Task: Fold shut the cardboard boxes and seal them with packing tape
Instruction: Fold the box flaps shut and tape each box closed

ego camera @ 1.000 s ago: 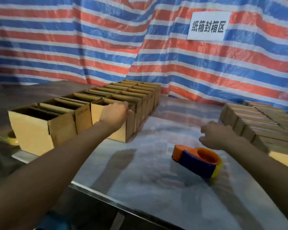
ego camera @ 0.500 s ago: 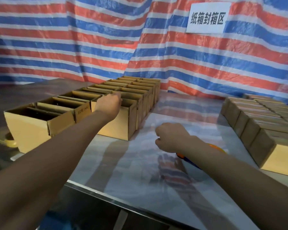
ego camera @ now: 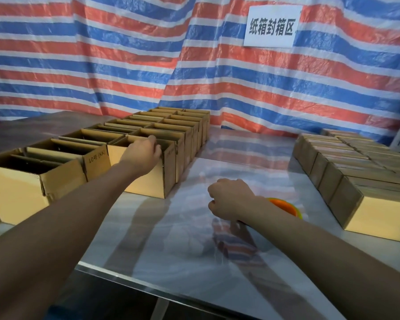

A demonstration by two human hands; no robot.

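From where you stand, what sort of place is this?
Probably a carton-sealing station in a packing workshop: rows of open cardboard boxes on the left, closed boxes on the right, an orange tape dispenser, and a sign reading "carton sealing area".

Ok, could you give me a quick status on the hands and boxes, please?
Left hand grips open box rim. Right hand curled, empty. Tape dispenser behind wrist.
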